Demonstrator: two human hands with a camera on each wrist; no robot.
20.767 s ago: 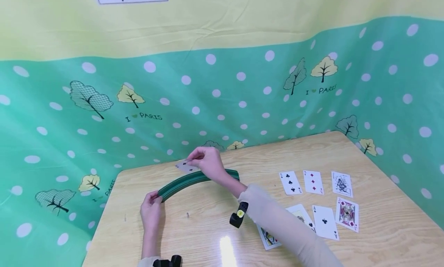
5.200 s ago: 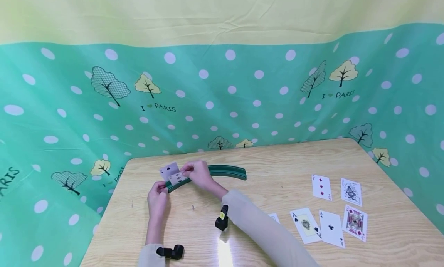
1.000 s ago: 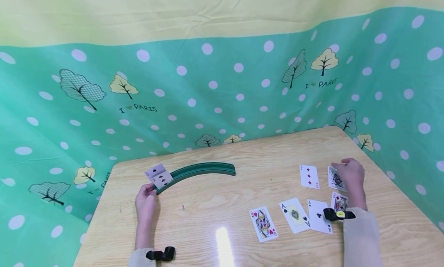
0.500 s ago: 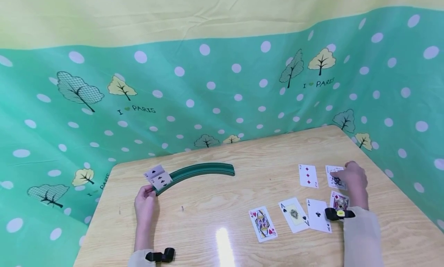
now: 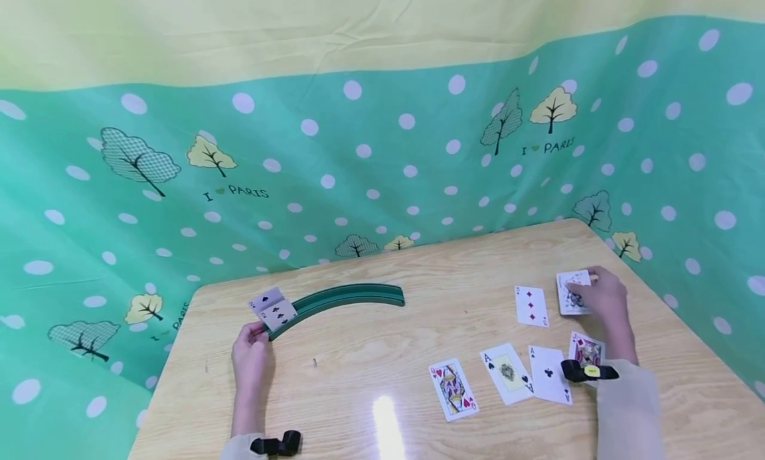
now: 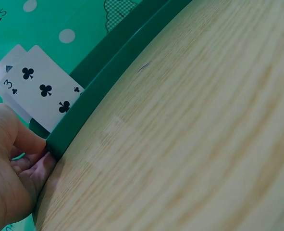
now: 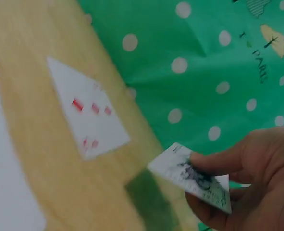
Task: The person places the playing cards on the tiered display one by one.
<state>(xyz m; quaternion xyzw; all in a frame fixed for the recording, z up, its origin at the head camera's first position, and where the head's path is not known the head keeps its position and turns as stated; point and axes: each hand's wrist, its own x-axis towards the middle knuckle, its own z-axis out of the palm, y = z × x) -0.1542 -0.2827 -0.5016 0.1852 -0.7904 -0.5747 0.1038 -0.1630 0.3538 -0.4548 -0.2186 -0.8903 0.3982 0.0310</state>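
Observation:
At the left, my left hand (image 5: 250, 354) pinches the near end of a curved green card holder (image 5: 352, 293) between thumb and fingers. Two playing cards lean in the holder's slot at that end: the three of clubs (image 6: 44, 87) in front, partly covering the two of spades (image 5: 267, 300). Over at the far right, my right hand (image 5: 606, 301) grips a joker card (image 5: 572, 291), thumb on its face and fingers beneath. The right wrist view has this joker (image 7: 192, 175) tilted, raised off the table. To its left lies the three of diamonds (image 5: 531, 305), face up.
Nearer on the wooden table (image 5: 358, 360) lie the queen of hearts (image 5: 453, 388), ace of spades (image 5: 506, 374), ace of clubs (image 5: 550, 374) and jack of diamonds (image 5: 587, 347), partly under the right wrist. A green dotted curtain (image 5: 335, 181) hangs along the table's back and sides.
Since the oldest frame, the three of clubs has gone from the table into the holder beside the two of spades. Just now my right hand has lifted the joker; my left hand stays put.

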